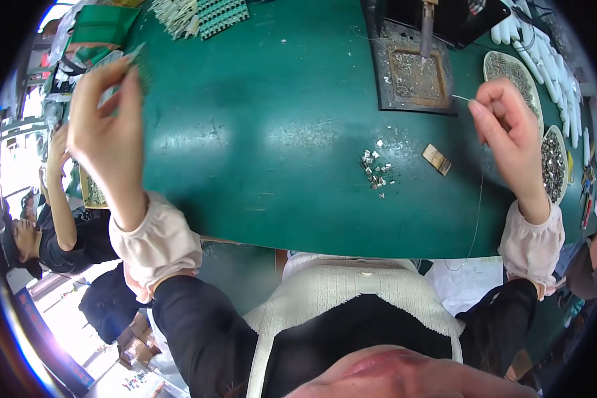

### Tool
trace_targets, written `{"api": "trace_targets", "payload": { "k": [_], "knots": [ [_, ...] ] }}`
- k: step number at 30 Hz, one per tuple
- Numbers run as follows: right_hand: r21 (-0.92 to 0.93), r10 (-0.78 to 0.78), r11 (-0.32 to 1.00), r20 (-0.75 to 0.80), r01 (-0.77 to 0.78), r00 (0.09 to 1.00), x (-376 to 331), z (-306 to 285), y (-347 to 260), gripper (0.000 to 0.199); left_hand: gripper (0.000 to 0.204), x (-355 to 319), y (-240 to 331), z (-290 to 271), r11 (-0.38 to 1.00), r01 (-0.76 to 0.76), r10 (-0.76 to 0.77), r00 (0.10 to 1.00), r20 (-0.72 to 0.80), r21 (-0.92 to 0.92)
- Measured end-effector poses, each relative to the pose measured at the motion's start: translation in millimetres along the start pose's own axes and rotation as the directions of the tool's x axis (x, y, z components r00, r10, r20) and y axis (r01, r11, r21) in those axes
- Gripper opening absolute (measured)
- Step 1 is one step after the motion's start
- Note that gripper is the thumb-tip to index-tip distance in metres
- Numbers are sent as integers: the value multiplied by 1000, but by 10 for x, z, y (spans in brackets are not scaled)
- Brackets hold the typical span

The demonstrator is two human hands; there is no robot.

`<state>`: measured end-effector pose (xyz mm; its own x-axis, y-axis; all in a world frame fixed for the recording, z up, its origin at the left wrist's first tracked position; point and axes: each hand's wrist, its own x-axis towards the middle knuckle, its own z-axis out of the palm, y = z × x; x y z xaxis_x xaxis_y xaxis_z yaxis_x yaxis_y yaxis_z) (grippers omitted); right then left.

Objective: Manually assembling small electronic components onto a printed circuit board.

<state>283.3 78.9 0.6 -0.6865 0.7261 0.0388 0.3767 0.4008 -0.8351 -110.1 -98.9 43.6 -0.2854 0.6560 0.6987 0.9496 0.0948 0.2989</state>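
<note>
My left hand (109,123) is raised over the left side of the green table, its fingertips pinched together. A thin, pale, blurred piece shows at those fingertips, but its kind is unclear. On the right, my right hand (511,129) pinches a thin silvery solder wire (462,97), whose tip points left. The wire's slack hangs down past the table's front edge. Left of that tip, a soldering iron (427,33) points down over a square tray (418,83) with crusty residue. Small metal parts (376,170) lie in a loose pile near a small tan block (436,159).
Bowls of small parts (511,69) (554,162) line the right side beside white tubes (550,66). At the back left lie pale strips (174,16) and a patterned green board (222,14). Another person (60,225) sits at the left, near a yellow-rimmed tray (86,189).
</note>
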Motion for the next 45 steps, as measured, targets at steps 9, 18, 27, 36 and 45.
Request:
{"api": "trace_targets", "payload": {
  "k": [9, 18, 27, 36, 45],
  "knots": [
    [55, 29, 998, -40, -27, 999, -129, -116, 349, 4, 20, -529, -1442, -1479, 505, 241, -18, 963, -269, 828],
    [48, 65, 997, -29, -64, 997, -36, -158, 224, 5, 20, -1217, -2140, -1573, 633, 463, -404, 881, -245, 621],
    [-483, 9, 872, -135, -74, 991, 160, -737, -82, 19, 29, -469, -1010, -1079, 863, 136, -241, 957, 160, 486],
    [-727, 65, 607, -358, -322, 931, -525, -1364, 590, 38, 32, -164, 964, 181, 902, -221, 426, 604, 674, -372],
    [-673, 332, 529, -396, -517, 856, -747, -1435, 912, 42, 15, -417, 1559, 984, 756, -383, 648, 555, 522, -532]
  ]
}}
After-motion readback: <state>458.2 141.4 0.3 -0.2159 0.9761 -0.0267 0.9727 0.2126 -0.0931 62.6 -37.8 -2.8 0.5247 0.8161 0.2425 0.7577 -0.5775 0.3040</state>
